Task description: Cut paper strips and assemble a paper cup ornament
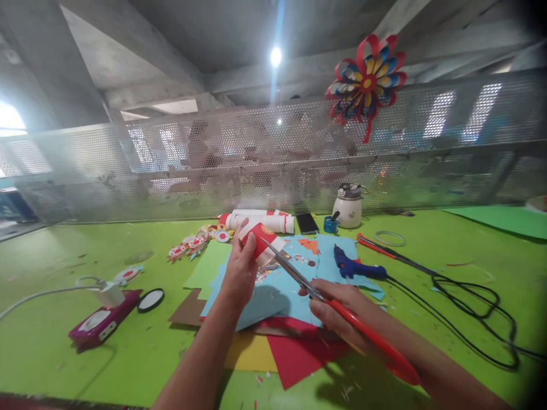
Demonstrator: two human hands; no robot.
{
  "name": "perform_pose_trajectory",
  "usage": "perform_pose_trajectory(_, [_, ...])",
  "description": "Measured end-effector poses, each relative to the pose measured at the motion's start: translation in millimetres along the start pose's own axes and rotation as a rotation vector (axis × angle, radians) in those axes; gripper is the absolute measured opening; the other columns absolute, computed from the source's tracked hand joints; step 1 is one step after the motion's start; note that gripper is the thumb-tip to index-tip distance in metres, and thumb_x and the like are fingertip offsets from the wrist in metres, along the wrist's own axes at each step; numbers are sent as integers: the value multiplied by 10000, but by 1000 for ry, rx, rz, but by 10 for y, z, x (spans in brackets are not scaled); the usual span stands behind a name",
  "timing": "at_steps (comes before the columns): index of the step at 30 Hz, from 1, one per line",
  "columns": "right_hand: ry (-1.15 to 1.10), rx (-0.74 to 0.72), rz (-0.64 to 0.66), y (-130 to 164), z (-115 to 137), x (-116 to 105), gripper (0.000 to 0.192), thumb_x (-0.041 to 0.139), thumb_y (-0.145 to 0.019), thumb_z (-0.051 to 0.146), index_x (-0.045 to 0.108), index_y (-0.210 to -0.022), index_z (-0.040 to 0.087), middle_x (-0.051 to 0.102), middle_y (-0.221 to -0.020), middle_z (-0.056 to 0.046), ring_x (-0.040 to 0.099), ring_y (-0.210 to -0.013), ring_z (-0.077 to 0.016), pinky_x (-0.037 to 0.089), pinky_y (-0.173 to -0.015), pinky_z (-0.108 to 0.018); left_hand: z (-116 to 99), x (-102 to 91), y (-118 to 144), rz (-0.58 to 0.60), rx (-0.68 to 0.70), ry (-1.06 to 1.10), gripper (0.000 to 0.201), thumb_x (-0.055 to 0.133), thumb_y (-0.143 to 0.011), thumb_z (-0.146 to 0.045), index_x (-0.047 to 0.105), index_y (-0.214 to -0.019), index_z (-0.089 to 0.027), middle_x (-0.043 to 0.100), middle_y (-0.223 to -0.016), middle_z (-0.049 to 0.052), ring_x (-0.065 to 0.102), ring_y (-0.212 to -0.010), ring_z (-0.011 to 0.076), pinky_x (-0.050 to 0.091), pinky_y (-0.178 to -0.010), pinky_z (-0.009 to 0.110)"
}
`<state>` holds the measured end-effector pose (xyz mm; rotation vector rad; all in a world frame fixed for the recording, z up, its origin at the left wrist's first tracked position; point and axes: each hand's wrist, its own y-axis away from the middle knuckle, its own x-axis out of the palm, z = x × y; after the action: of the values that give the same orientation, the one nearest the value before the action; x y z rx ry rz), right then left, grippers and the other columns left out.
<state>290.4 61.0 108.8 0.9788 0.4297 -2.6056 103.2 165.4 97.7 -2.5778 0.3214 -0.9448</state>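
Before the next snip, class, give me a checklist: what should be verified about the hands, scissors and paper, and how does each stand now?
1. Left hand grips the red paper piece: ok.
2. Right hand holds the scissors: ok.
3. Blades open and meeting the paper: ok.
4. Left fingers clear of the blades: cannot tell.
5. Glue gun lying aside on the blue paper, clear of both hands: ok.
6. Cord away from the cutting: ok.

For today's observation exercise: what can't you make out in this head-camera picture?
- Left hand covers part of the red paper piece.
- Right hand hides the scissors finger loops.
- The perforated screen blurs what is behind it.
- Bottom edge crops both forearms.
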Motion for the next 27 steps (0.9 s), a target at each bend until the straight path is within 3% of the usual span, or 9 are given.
perform_pose_trajectory(11, [-82,-5,-39,-20,18,50,454,368,-917,542,585,-886,144,470,-613,18,410,-497,-84,360,-488,-202,30,-38,-1,26,13,-19,496,559,-884,-316,415,-1353,-247,578,-1273,63,560,-1132,168,413,-1009,327])
perform_pose_trajectory(21, [-34,11,-131,-20,-1,124,474,379,-908,548,609,-834,140,447,-590,18,436,-529,-103,351,-493,-214,27,-68,-7,11,36,-155,542,564,-867,-380,389,-1364,-253,568,-1275,88,563,-1135,194,447,-963,299])
perform_pose_trajectory(27, [-23,-39,-166,-29,-26,157,482,371,-913,541,611,-810,136,438,-599,25,416,-540,-96,330,-510,-216,58,-69,-30,8,33,-94,531,558,-871,-388,385,-1360,-271,557,-1295,72,559,-1141,178,440,-976,298])
